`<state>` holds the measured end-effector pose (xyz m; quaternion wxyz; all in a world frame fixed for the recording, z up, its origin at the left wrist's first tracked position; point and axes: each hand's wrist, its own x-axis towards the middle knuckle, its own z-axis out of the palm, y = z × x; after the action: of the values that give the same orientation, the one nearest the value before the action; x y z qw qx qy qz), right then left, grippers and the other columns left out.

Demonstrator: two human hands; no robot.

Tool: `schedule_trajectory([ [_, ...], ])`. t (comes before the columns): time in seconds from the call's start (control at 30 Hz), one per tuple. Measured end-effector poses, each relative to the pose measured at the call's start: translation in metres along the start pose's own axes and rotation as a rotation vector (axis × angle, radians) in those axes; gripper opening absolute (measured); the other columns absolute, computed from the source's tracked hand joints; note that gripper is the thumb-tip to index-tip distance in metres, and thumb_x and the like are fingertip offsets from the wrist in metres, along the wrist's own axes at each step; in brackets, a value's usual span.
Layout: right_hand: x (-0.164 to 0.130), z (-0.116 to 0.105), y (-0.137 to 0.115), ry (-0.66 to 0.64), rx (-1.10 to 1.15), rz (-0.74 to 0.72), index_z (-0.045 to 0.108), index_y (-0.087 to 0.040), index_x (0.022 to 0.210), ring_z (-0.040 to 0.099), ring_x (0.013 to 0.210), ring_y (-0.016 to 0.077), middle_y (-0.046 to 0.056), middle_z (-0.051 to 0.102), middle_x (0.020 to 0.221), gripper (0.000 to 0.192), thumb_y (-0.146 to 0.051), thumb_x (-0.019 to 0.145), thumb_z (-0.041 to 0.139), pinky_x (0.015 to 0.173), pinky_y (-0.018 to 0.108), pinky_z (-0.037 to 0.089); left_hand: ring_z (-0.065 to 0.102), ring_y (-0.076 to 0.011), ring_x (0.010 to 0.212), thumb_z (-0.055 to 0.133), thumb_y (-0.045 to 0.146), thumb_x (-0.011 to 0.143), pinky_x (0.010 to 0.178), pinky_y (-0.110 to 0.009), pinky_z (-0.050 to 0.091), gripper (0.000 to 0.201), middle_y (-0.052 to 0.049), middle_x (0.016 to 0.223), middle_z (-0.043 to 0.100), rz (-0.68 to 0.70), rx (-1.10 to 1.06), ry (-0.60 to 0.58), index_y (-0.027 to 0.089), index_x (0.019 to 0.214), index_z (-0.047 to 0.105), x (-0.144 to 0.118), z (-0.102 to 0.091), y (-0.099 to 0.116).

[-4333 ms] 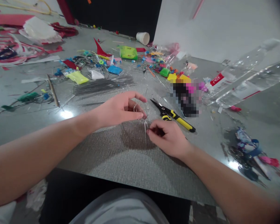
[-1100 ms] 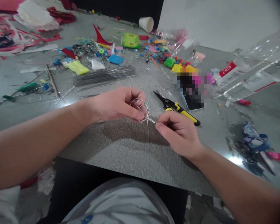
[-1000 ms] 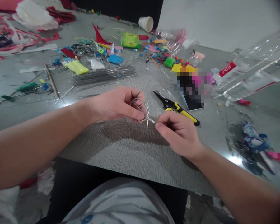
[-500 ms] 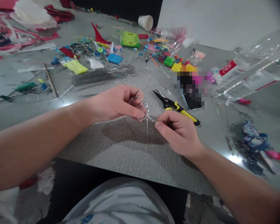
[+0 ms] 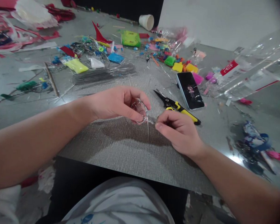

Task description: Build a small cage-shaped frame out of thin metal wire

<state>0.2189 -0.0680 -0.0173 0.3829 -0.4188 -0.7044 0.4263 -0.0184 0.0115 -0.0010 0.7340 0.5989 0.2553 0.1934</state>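
Right now both hands pinch a thin silvery wire loop (image 5: pixel 141 111) just above the grey textured bench (image 5: pixel 121 149): left hand (image 5: pixel 116 102) grips the coil, right hand (image 5: pixel 177 130) its tail. Yellow-handled black pliers (image 5: pixel 177 107) lie just beyond, beside a black smartphone (image 5: pixel 190 90).

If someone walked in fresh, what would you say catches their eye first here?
Probably the two hands at the centre: the left hand and right hand pinch a small loop of thin wire between them above the grey table. Just behind lie yellow-handled pliers and a phone, with colourful craft bits scattered farther back.
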Motion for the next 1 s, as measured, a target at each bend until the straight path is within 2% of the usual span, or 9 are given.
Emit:
schedule_trajectory([
  [0.3,0.0005,-0.0003,-0.0005,-0.020,-0.003,0.007,0.059,-0.020,0.072,0.044,0.056,0.0089,-0.004,0.052,0.063,0.018,-0.018,0.089,0.063,0.051,0.024,0.035,0.073,-0.0165,0.067,0.085,0.016,0.073,0.060,-0.024,0.054,0.026,-0.001,0.077,0.077,-0.005,0.046,0.053,0.021,0.097,0.077,-0.0016,0.0035,0.0012],
  [0.57,-0.0018,-0.0008,-0.0007,-0.027,0.079,0.051,0.058,-0.020,0.072,0.042,0.055,0.0079,-0.005,0.050,0.062,0.020,-0.019,0.091,0.063,0.050,0.023,0.033,0.074,-0.0126,0.069,0.082,0.017,0.075,0.064,-0.020,0.053,0.025,0.003,0.079,0.077,-0.026,0.046,0.014,0.023,0.099,0.075,-0.0006,0.0027,0.0021],
  [0.73,-0.0021,-0.0007,0.0006,-0.027,0.101,0.056,0.059,-0.020,0.073,0.043,0.056,0.0077,-0.005,0.051,0.063,0.019,-0.018,0.091,0.064,0.050,0.023,0.033,0.074,-0.0132,0.070,0.083,0.016,0.076,0.064,-0.021,0.054,0.025,0.001,0.080,0.078,-0.018,0.034,-0.012,0.022,0.099,0.074,-0.0005,0.0016,0.0018],
  [1.0,-0.0020,0.0006,-0.0018,-0.033,0.101,0.080,0.058,-0.020,0.072,0.041,0.054,0.0079,-0.005,0.049,0.061,0.019,-0.018,0.090,0.064,0.048,0.023,0.032,0.073,-0.0124,0.067,0.082,0.012,0.075,0.060,-0.019,0.053,0.022,0.001,0.079,0.078,-0.030,0.035,0.014,0.022,0.094,0.073,-0.0025,0.0044,0.0026],
])
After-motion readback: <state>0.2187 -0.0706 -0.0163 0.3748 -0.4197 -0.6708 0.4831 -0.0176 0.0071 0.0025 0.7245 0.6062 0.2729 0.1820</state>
